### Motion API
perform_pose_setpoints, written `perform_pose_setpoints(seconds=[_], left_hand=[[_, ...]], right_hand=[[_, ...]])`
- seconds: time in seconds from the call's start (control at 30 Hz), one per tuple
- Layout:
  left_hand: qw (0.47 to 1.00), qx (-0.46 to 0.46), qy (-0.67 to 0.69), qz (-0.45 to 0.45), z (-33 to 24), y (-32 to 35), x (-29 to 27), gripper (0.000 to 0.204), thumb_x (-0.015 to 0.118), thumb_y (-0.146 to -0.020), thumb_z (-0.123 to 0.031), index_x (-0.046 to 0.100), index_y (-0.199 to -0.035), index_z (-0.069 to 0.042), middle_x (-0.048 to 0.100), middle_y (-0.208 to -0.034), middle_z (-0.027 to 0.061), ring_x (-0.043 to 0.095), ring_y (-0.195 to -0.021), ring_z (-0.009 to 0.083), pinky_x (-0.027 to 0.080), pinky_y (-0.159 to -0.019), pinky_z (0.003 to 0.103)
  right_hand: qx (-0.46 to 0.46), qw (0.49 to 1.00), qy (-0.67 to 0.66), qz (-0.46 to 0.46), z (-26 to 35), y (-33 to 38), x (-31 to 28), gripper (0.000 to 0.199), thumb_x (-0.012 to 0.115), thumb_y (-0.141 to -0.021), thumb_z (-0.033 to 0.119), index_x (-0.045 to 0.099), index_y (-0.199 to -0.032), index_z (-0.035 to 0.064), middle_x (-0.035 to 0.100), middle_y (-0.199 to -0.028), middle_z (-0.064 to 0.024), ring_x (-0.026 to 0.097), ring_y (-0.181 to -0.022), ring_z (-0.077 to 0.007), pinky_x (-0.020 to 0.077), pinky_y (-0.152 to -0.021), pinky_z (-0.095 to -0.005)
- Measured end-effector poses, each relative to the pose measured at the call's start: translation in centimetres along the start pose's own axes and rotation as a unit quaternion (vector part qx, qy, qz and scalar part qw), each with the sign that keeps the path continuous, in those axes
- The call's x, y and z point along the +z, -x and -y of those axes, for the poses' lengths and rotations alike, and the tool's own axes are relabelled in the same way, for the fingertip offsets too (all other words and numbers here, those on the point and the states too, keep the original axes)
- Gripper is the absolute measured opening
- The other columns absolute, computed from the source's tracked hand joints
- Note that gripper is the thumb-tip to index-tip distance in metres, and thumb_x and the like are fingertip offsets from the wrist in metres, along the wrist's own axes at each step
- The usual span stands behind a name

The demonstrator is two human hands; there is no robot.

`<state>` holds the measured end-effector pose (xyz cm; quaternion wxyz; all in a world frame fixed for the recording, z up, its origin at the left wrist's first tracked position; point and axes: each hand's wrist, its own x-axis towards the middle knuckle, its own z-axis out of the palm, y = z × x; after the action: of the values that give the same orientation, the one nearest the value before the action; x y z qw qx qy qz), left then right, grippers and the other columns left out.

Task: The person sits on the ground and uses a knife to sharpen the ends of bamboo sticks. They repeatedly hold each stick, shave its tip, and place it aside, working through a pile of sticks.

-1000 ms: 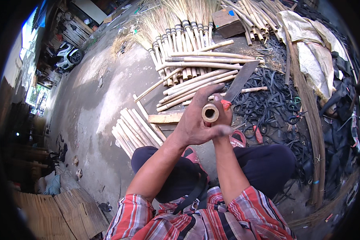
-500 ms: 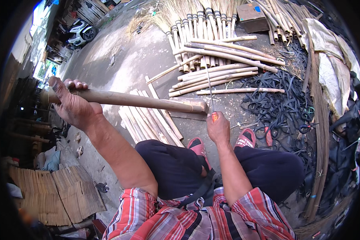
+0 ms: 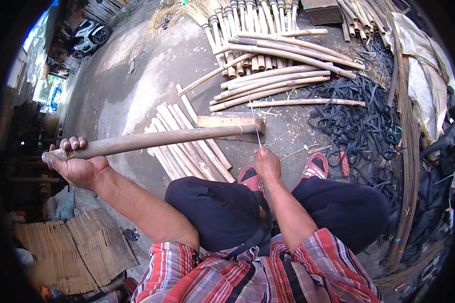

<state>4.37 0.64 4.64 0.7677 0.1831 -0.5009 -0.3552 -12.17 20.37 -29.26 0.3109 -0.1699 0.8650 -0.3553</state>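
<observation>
One bamboo pole (image 3: pixel 162 138) has been swung crosswise from end-on since a second ago, gripped by curled left hand (image 3: pixel 81 170), one knife (image 3: pixel 262 152) held in closed right hand (image 3: pixel 268 165).

No readable text or numbers.

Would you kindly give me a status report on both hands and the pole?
Left hand gripping bamboo pole; right hand holding knife. Pole's right end near wooden block, contact unclear. Other poles lying beyond.
</observation>
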Motion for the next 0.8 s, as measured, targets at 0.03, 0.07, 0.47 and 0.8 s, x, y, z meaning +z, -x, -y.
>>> perform_pose_setpoints(seconds=[0.03,0.07,0.47,0.8], left_hand=[[1.0,-0.005,0.013,0.019,0.1,-0.2,-0.4,0.043,0.06,-0.1,-0.051,0.05,-0.108,-0.01,0.051,-0.078,0.0042,0.054,-0.061,0.0131,0.049,-0.051,0.025],[1.0,-0.012,0.021,0.013,0.3,-0.4,-0.9,0.044,0.059,-0.1,-0.052,0.05,-0.108,-0.01,0.052,-0.078,0.0044,0.055,-0.062,0.0139,0.049,-0.05,0.025],[0.862,-0.14,0.366,0.321,2.2,-2.3,-3.5,0.069,0.072,-0.082,-0.068,0.068,-0.113,-0.006,0.051,-0.066,0.0053,0.05,-0.053,0.015,0.048,-0.046,0.027],[0.958,-0.077,0.217,0.172,1.3,-1.3,-2.7,0.079,0.044,-0.09,-0.082,0.063,-0.099,-0.005,0.045,-0.068,0.0049,0.046,-0.055,0.0144,0.045,-0.044,0.026]], right_hand=[[-0.044,0.998,-0.03,0.016,-0.1,0.1,0.2,0.034,0.064,-0.093,0.034,0.067,-0.099,0.0002,0.07,-0.09,-0.0298,0.068,-0.089,-0.0485,0.0539,-0.079,-0.0554],[-0.051,0.998,-0.04,0.017,-0.1,0.2,0.4,0.034,0.064,-0.093,0.034,0.067,-0.098,0.0003,0.07,-0.091,-0.0299,0.068,-0.09,-0.0485,0.0538,-0.079,-0.0553],[-0.014,0.999,-0.048,0.001,-0.2,-0.2,0.8,0.036,0.063,-0.094,0.034,0.067,-0.092,-0.0017,0.069,-0.088,-0.0298,0.067,-0.089,-0.0496,0.0519,-0.078,-0.055],[-0.062,0.996,-0.06,-0.013,0.2,-0.2,0.3,0.036,0.065,-0.093,0.036,0.065,-0.092,0.0003,0.066,-0.082,-0.0302,0.065,-0.085,-0.051,0.0512,-0.072,-0.0553]])
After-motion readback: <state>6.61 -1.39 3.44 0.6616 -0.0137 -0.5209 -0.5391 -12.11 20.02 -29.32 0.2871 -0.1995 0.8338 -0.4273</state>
